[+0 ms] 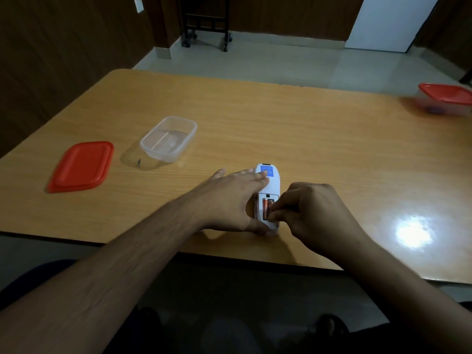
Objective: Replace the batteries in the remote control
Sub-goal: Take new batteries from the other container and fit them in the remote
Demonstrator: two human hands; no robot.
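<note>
Both hands are down on the desk (293, 129), meeting at the white remote control (268, 186), which lies face-down near the front edge with its back cover off. Left hand (231, 200) lies flat over the remote's left side, fingers stretched forward across the blue label (267, 171) end, thumb curved round the near end, pinning it to the wood. Right hand (313, 213) comes in from the right, fingers curled, fingertips (277, 209) pinching at the open battery compartment (268, 206). One battery (265, 209), orange and dark, sits in the left slot, lengthwise along the remote. What the right fingertips pinch over the other slot looks like a second battery, mostly hidden by them.

Further out: beyond the left hand and to its left, a clear plastic container (168, 139) stands open, and left of that a red lid (81, 166) lies flat on the desk. Far off beyond the right hand, at the desk's right edge, a second container with a red lid (445, 98) on it, blurred.
</note>
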